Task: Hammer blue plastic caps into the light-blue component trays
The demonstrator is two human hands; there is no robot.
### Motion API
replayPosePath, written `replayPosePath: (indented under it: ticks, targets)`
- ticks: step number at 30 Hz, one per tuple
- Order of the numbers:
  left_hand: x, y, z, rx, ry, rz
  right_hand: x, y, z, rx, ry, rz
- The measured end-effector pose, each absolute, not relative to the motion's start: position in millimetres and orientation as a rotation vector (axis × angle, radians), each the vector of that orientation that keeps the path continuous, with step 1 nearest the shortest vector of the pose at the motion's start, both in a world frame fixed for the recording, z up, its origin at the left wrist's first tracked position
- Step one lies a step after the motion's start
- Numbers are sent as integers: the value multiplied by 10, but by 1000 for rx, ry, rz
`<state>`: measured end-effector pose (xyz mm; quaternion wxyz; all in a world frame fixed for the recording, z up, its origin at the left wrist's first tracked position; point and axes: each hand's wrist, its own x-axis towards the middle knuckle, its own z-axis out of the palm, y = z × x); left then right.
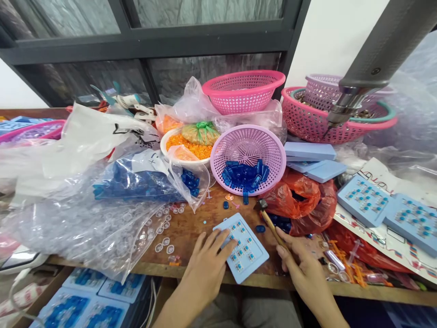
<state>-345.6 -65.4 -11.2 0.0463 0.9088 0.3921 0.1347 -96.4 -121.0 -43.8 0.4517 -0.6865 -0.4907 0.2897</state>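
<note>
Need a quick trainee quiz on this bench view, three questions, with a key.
1. Which hand grips the wooden-handled small hammer?
2. True or false: the left hand rests on the light-blue plate set with blue pieces.
3. What lies in the round pale pink basket: blue pieces, orange pieces or clear rings?

Key:
1. Right hand
2. True
3. Blue pieces
</note>
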Motion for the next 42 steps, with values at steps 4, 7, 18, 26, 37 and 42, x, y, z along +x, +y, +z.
replayPosePath:
  ticks: [4, 7, 18, 26, 37, 42]
  targets:
    - [-3253, -707, -195, 2853, 1308, 444, -1004, -1268, -438, -1656, -1139, 739]
    - [-3019, -824, -262, 2836, 1418, 533, -968, -1279, -482, -1646, -1110, 772]
    - [-3137, -350, 10, 2441, 1597, 765, -1105, -1212, -447, -1630, -1085, 866]
    - [-3118, 459, 6, 2471, 1541, 503, -988, -1188, -555, -1621, -1120, 983]
    - [-3029, -596, 107, 2491, 1360, 739, -1094, -1226, -480, -1567, -899, 985]
    - [-2922, -733, -60, 2571, 1426, 693, -979, -1468, -481, -1565, -930, 964]
